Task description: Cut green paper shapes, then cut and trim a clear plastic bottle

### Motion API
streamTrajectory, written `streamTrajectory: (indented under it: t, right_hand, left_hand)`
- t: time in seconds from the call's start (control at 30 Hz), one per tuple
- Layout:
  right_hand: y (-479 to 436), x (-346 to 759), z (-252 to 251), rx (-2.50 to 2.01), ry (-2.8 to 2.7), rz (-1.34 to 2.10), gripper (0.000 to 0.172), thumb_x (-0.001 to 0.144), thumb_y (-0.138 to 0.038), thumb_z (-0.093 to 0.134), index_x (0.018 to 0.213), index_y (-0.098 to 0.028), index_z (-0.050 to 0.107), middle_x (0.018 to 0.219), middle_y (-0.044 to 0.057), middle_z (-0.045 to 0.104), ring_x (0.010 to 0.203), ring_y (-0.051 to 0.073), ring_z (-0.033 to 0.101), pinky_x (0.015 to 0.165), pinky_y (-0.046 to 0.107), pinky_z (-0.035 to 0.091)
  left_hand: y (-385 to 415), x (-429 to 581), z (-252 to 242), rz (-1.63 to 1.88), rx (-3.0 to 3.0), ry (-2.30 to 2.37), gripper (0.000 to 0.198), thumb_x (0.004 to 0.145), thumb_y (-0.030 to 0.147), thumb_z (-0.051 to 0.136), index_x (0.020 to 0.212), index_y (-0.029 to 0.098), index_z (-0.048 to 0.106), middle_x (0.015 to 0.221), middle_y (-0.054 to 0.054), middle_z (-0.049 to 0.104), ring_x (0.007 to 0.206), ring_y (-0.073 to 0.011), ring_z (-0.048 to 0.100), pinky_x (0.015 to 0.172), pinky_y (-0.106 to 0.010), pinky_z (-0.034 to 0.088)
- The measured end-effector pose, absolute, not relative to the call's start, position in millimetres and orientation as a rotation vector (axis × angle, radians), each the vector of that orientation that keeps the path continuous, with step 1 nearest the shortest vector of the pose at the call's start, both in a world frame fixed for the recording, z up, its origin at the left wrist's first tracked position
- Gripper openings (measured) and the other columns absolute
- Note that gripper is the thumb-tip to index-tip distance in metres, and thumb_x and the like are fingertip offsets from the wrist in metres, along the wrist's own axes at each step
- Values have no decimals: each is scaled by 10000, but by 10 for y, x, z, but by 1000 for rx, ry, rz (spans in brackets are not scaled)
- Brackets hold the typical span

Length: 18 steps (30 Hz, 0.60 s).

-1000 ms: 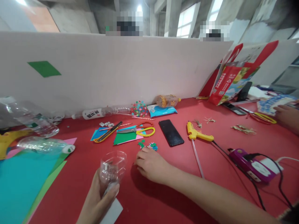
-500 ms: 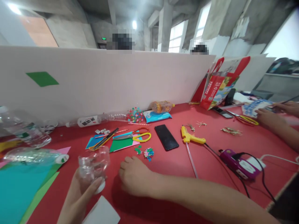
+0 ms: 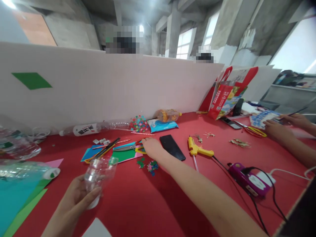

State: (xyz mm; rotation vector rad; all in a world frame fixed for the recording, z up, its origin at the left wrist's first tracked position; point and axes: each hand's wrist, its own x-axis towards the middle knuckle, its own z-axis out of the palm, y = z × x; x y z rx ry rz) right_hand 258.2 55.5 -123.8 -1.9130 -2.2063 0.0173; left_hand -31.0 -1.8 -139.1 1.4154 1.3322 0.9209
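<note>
My left hand [image 3: 80,197] is closed around a clear cut plastic bottle piece [image 3: 100,172] with a white cap at its lower end. Farther forward, my right hand [image 3: 153,147] reaches over the handles of the scissors [image 3: 125,147]; its fingertips are at the handles, and whether they grip them is unclear. Beneath the scissors lie green and pink paper sheets [image 3: 124,156]. Star-shaped sequins [image 3: 152,166] are scattered just in front of my right wrist, and a black phone [image 3: 172,147] lies to its right.
A yellow glue gun [image 3: 199,148] and a purple power strip [image 3: 249,181] with cables are at the right. Bottles [image 3: 85,129] lie along the white board [image 3: 98,89]. Colored paper [image 3: 18,197] covers the left. Another person's hands [image 3: 278,130] work at the far right.
My right hand has moved forward from the bare table to the scissors handles, and its arm has stretched out. My left hand still holds the bottle piece, slightly turned. The view has shifted a little.
</note>
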Motion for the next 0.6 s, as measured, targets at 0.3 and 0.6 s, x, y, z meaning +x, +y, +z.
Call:
streamTrajectory:
  t: [0.3,0.6]
  right_hand:
    - [673,2637,-1328,-1907,-1947,272,335,944,-303,642,1232,-138,599,1288,126,587,1116,276,604,930,482,512]
    - [-110,2444,-991,-1462,-1470,1169,497,943,-616,406,782,-179,580,494,-18,550,440,140,562,453,243,451]
  left_hand:
    - [-111,-63,-1194,868,1258,1132,471,749,486,724,1111,213,595,667,0,622,624,-163,547,606,-273,427]
    - [10,84,-1049,797,1283,1065,551,634,410,823,1143,241,694,1043,-66,721,883,-249,652,767,-316,488]
